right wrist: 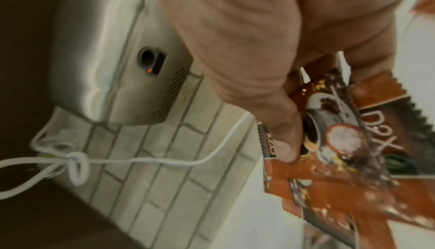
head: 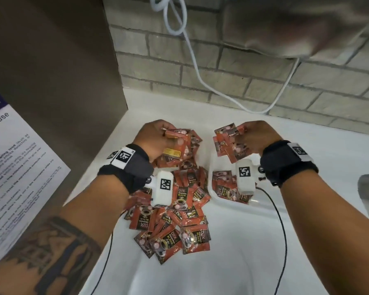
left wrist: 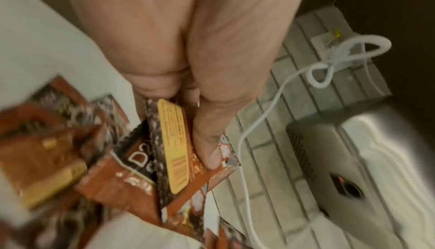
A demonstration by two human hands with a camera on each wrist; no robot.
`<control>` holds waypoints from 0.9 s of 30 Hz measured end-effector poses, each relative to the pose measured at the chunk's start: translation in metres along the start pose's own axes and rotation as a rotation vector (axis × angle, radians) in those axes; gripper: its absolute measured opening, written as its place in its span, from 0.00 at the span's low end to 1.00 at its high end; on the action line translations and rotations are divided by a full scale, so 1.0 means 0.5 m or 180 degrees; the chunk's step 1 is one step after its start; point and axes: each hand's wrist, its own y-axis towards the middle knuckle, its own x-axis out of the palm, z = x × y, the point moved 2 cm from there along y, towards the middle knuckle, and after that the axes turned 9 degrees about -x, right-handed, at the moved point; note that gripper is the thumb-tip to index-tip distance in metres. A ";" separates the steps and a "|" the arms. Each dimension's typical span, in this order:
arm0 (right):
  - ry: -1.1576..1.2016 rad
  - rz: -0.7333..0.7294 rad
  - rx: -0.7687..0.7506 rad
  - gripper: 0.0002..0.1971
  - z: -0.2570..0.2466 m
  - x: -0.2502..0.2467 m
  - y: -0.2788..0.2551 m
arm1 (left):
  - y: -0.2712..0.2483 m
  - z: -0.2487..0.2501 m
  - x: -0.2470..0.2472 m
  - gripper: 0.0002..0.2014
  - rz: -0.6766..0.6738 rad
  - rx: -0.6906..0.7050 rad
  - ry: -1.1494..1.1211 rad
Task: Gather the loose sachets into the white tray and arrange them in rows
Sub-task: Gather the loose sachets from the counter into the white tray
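White table (head: 228, 269) against a grey brick wall (head: 264, 67), white cable (head: 192, 52) hanging down it, steel dispenser (right wrist: 98, 52) above. Loose sachets (head: 179, 218) lie in an overlapping heap at centre; white tray (head: 213, 189) just right of the heap, a few sachets already in it, no clear rows yet.

Left hand (head: 151, 139) over the far end of the heap, fingers curled round a small bunch (left wrist: 179, 152), thumb clamping the top one flat. Right hand (head: 258, 135) above the tray's far end, thumb and fingers pinching a fanned bunch (right wrist: 348, 137).

Handling, as judged: sachets are light, thin, glossy foil, so slippery against each other and apt to fan out or slide from a stack. Floppy faces, stiffer crimped serrated ends. Best taken by the flat faces near one end, thumb on top, few at a time, edges squared before laying down. Not fragile; a firm pinch is fine.
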 end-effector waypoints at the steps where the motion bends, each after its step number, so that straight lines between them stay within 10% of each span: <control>1: -0.0041 -0.0080 0.0126 0.06 0.019 -0.008 -0.007 | -0.003 0.008 0.039 0.19 -0.0120 0.0015 0.0008; 11: -0.1284 -0.0405 0.0359 0.12 0.153 -0.002 -0.044 | -0.032 0.026 0.298 0.15 -0.0462 0.0107 0.0857; 22: -0.1294 -0.0392 0.0533 0.10 0.191 -0.001 -0.024 | -0.047 0.035 0.301 0.25 -0.0708 0.0277 0.1400; 27: -0.1610 -0.0115 0.0324 0.14 0.104 0.026 -0.001 | -0.033 0.047 0.212 0.15 -0.0490 0.0552 0.1305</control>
